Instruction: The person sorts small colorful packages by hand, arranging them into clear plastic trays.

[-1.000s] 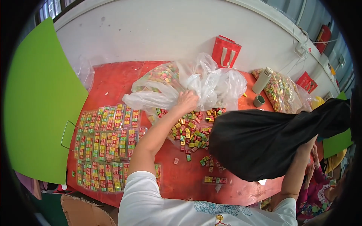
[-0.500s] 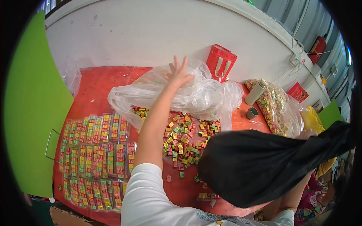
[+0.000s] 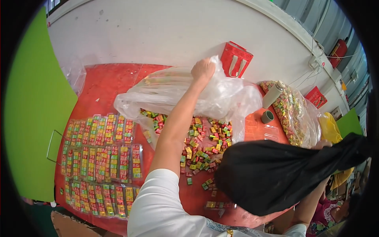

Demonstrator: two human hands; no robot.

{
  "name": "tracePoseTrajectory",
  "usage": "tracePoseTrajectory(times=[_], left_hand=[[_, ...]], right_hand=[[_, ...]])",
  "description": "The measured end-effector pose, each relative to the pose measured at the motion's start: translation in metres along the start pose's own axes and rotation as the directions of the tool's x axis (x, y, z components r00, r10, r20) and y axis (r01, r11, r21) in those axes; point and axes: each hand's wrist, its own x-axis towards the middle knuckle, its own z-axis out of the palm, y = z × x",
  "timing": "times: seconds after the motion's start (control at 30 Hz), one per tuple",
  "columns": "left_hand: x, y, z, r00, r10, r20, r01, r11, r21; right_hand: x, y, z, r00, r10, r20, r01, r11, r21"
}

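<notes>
Wall (image 3: pixel 150 35): white, smooth, lightly spotted, along the far side.
Tabletop (image 3: pixel 106 85): red, flat, faintly scuffed.
Panel (image 3: pixel 35 110): lime green, flat sheet, upright at the left.
Cloth (image 3: pixel 272 177): black, soft, rounded, folds gathering to a narrow end at the right; covers part of the near right tabletop.
Plastic bag (image 3: pixel 225 98): thin, translucent, crumpled film, lying across the far middle of the tabletop, part of it drawn up.
Packs (image 3: pixel 98 162): clear plastic, elongated, filled with coloured blocks, laid in three rows at the left.
Filled sack (image 3: pixel 296 118): clear, bulging with small coloured pieces, far right.
Pile of blocks (image 3: pixel 201 152): small, glossy, rectangular, red, yellow and green; just near of the plastic bag.
Carrier (image 3: pixel 237 59): red, boxy, pale strap handles, far side.
Flask (image 3: pixel 273 94): pale, cylindrical, beside the sack.
Left hand (image 3: pixel 203 70): fingers closed, gripping the bunched film of the plastic bag near the carrier.
Right hand (image 3: pixel 323 144): beside the cloth's far edge, partly hidden; finger state cannot be told.
Cup (image 3: pixel 267 116): grey-green, round-mouthed, near the flask.
</notes>
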Motion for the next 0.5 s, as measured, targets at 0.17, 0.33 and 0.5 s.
tracePoseTrajectory(times=[0.17, 0.33, 0.5], left_hand=[[-0.089, -0.017, 0.019, 0.963, 0.17, -0.208, -0.195, 0.975, -0.104], [-0.173, -0.075, 0.064, 0.938, 0.345, 0.017, -0.345, 0.939, -0.01], [-0.191, -0.107, 0.05, 0.956, 0.244, 0.163, -0.273, 0.944, 0.185]], right_hand=[[0.033, 0.016, -0.058, 0.955, -0.081, -0.285, 0.105, 0.992, 0.071], [0.127, 0.023, -0.162, 0.854, 0.015, -0.519, 0.167, 0.939, 0.301], [0.281, 0.017, 0.074, 0.867, 0.143, -0.478, -0.205, 0.975, -0.08]])
